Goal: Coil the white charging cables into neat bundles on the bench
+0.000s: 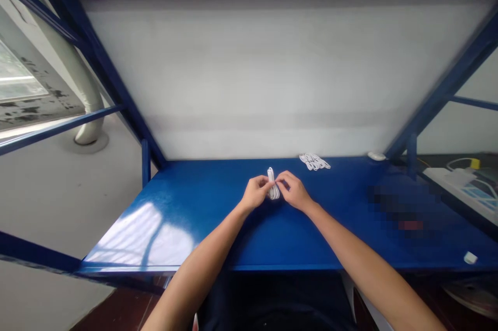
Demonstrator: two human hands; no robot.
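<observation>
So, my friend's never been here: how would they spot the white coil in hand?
On the blue table, look near the middle, where the left hand and right hand come close. Between them is the white coil; unlike the white looped pile at the back edge, it is held.

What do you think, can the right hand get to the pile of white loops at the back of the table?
Probably yes: the pile lies beyond the right hand, a little to its right, with nothing standing between. That hand is busy at the white cord, though.
</observation>
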